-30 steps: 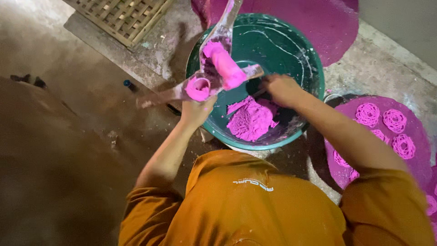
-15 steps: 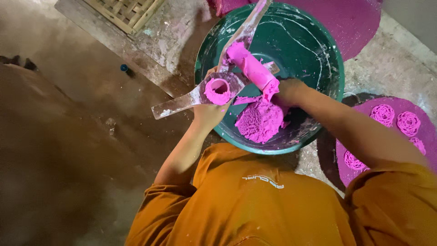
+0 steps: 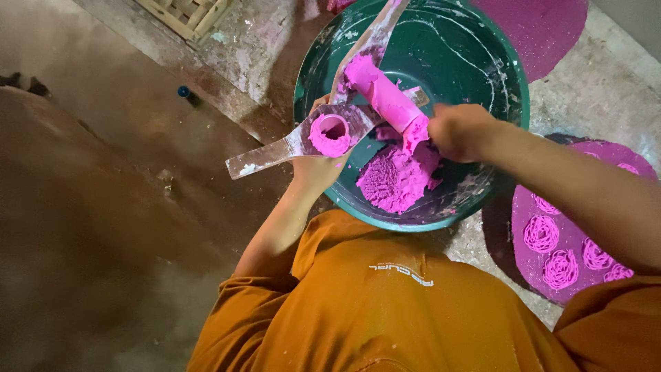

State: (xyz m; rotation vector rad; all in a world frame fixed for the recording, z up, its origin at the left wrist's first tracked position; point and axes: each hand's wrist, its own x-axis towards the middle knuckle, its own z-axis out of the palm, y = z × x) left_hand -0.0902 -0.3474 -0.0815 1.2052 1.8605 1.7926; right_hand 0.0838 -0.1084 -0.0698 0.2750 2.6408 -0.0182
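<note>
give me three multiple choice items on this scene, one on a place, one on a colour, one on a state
1. Where does the loose pile of pink dough lie?
A. inside the green basin
B. on the wooden crate
C. on the round mat

2. What colour is the person's shirt?
A. blue
B. orange
C. white

3. How is the cup of the hand press?
A. clean and bare
B. lidded
C. coated with pink dough, hollow in the middle

Answers:
1. A, the pile sits on the basin's bottom.
2. B, the shirt is orange throughout.
3. C, pink dough lines the cup, which the left hand holds from below, while the right hand touches the pink roll.
</note>
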